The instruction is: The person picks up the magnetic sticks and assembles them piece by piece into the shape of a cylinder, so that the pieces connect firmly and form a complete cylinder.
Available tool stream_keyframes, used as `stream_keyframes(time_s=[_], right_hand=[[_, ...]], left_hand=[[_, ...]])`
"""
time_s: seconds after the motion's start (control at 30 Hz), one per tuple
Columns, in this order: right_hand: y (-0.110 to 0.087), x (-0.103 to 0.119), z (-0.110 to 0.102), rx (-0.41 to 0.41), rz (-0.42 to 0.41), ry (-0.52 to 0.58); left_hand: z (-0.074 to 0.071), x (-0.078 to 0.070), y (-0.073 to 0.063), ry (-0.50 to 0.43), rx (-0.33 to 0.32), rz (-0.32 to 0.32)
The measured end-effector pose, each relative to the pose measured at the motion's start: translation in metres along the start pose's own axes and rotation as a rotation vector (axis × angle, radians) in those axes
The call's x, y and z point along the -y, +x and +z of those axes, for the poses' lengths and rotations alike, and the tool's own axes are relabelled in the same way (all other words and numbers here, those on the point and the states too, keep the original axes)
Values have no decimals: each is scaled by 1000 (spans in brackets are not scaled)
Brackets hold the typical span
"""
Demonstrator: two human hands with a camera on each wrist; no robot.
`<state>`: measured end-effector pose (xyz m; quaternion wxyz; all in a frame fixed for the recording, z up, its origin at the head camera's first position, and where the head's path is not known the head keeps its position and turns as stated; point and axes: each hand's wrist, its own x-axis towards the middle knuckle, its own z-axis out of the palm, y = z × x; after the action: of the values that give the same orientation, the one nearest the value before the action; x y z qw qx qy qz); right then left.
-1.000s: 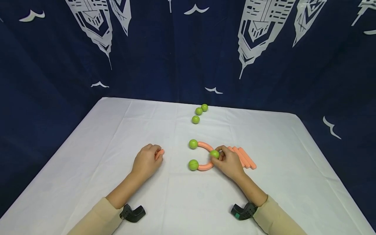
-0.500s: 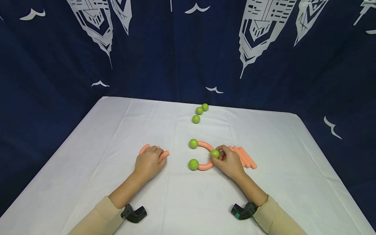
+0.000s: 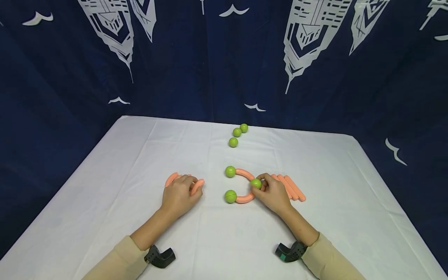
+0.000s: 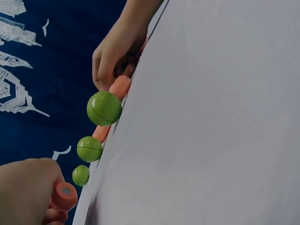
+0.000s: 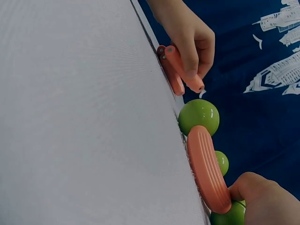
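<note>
Left hand (image 3: 179,196): pinches one orange piece (image 3: 198,186); other orange pieces (image 3: 171,179) lie under and beyond the grip, perhaps gathered there for easy picking;
Right hand (image 3: 274,194): pinches the middle ball (image 3: 256,183) where two curved bars (image 3: 245,174) meet, likely steadying that joint;
End balls (image 3: 230,196): left of the right grip, one at each bar's far end;
Straight sticks (image 3: 295,188): side by side, just right of it, probably kept handy.
</note>
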<state>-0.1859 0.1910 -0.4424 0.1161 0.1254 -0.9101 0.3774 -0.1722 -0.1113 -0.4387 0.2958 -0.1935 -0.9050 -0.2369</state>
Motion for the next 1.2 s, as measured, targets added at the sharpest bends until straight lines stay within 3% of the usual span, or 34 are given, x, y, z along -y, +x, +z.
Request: stream_keyframes(time_s=[0.13, 0.27, 0.4, 0.83, 1.2], right_hand=[[0, -1, 0, 1, 6, -5], [0, -1, 0, 8, 14, 3], [0, 0, 0, 9, 15, 5], [-1, 0, 0, 9, 27, -1], [0, 1, -1, 6, 22, 3]], left_hand=[[-2, -11, 1, -134, 89, -97], [-5, -19, 2, -325, 248, -231], [-3, -23, 5, -408, 348, -315], [14, -39, 33, -322, 360, -331], [33, -37, 45, -329, 358, -356]])
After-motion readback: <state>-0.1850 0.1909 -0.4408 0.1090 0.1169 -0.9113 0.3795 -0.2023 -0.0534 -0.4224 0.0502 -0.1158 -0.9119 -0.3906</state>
